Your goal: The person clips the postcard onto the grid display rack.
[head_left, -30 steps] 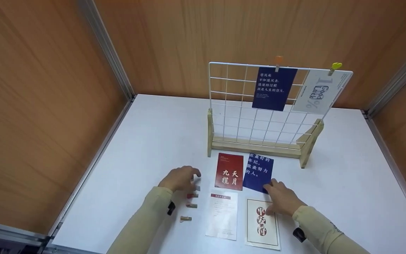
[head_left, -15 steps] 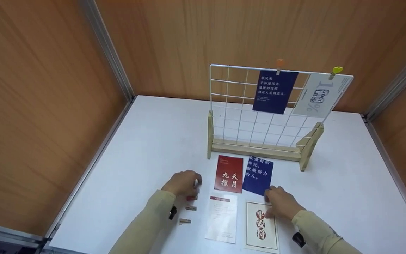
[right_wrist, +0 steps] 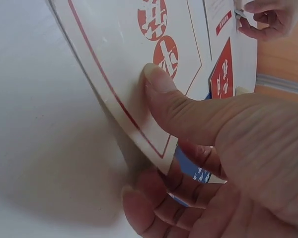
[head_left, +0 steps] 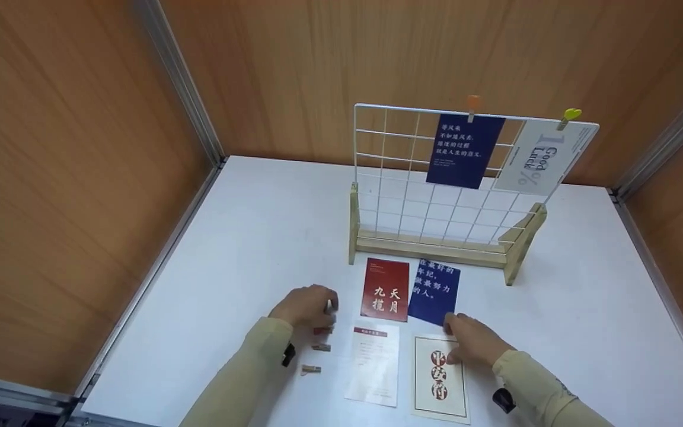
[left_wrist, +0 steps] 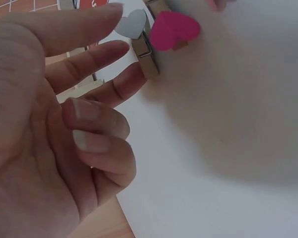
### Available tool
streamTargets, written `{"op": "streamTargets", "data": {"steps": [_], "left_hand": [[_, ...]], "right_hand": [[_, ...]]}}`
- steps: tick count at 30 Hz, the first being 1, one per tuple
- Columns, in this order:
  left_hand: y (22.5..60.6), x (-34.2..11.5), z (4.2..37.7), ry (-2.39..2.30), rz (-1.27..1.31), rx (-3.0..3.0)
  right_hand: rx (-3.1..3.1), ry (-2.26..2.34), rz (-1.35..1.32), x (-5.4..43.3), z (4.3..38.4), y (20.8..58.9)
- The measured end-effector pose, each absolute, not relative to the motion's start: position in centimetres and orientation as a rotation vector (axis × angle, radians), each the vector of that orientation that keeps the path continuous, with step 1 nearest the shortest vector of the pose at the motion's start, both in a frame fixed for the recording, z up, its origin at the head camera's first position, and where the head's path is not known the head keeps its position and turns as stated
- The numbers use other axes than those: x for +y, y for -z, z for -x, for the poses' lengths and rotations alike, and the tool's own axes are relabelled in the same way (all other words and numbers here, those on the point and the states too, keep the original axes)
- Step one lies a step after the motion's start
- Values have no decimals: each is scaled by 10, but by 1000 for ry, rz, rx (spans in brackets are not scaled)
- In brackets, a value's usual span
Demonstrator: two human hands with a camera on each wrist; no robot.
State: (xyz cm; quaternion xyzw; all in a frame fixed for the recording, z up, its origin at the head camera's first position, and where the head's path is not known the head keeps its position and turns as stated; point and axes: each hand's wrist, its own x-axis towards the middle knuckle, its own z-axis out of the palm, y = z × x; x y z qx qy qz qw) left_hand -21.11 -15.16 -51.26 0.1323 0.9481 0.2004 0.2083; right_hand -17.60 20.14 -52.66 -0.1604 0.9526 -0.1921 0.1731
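showing fingers (right_wrist: 188, 191) under card (right_wrist: 129, 62): r wrist only

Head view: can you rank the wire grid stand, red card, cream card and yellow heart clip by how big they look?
1. Wire grid stand
2. Cream card, partly covered by the right hand
3. Red card
4. Yellow heart clip
The cream card lies nearer the camera than the red; true sizes may differ.

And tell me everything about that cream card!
The cream card is rectangular and looks like paper, with a thin reddish border and three red circles bearing pale characters down its middle. It lies on the white table, beside a white card. The right hand pinches a corner, thumb on top, fingers underneath; that corner looks slightly lifted.
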Motion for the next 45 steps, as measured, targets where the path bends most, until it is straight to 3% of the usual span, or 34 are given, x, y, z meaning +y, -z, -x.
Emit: {"op": "streamTargets", "data": {"steps": [24,36,45], "left_hand": [[515,-148,215,-564,-407,2678],[518,-144,216,-513,-387,2711],[509,-145,222,-529,-290,2666]], "right_hand": [[2523,715,644,219,194,500],[2474,698,533,217,203,485],[2422,740,615,217,207,469]]}}
